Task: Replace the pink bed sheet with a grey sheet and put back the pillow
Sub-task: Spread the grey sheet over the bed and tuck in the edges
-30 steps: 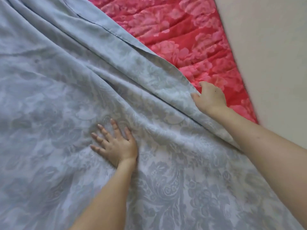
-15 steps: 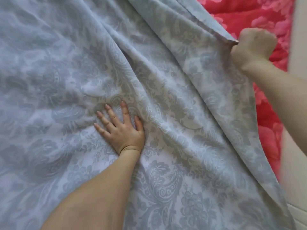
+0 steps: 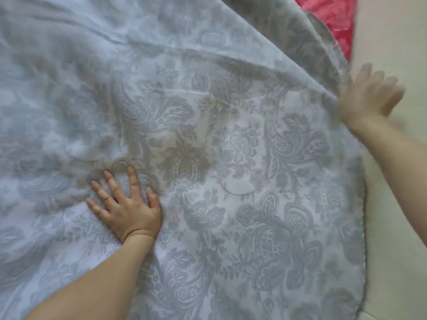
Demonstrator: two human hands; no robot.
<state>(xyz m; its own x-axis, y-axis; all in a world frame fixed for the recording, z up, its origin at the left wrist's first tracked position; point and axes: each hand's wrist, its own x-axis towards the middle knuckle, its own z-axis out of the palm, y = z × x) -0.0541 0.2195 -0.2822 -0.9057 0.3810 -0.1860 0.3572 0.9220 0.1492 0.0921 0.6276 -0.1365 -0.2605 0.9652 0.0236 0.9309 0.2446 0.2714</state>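
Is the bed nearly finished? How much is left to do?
It looks mostly there. Done: the grey sheet covers most of the bed. In hand: the left hand presses flat on it, while the right hand, blurred with fingers spread, is at the sheet's edge. Left: a patch of pink bedding shows uncovered at the top right, and no pillow is in view, so that probably goes back last.

Left grip lies flat, fingers spread; right grip, blurred, reaches out, fingers extended.
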